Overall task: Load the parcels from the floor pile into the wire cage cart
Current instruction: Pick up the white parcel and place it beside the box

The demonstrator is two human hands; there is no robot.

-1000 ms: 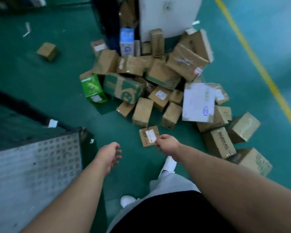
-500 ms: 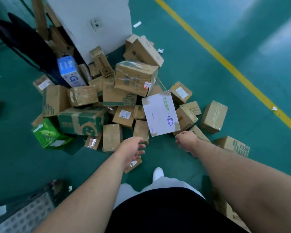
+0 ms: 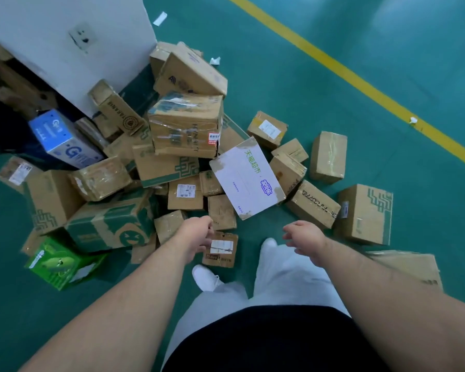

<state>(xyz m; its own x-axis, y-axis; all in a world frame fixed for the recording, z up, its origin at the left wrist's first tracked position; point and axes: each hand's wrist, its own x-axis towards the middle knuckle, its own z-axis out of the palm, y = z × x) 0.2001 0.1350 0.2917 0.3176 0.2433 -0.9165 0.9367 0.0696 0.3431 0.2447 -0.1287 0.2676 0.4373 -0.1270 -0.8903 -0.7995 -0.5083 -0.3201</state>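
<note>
- The pile of parcels [image 3: 177, 162] fills the frame's centre; the cart is out of view.
- Lower centre, the left hand [image 3: 196, 236] hangs over a small labelled parcel [image 3: 222, 251], fingers loosely curled and seemingly empty.
- The right hand [image 3: 305, 237] has its fingers spread, holding nothing.
- Best to bend low and grip that loose parcel by opposite edges.

The green floor [image 3: 285, 98], crossed by a yellow line [image 3: 360, 84], carries a parcel heap [image 3: 185, 124] and paper scraps [image 3: 413, 120].

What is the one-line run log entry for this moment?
phase: at parcel pile, nothing lifted | left hand: open, by small labelled box | right hand: open, empty | cart: not in view
</note>
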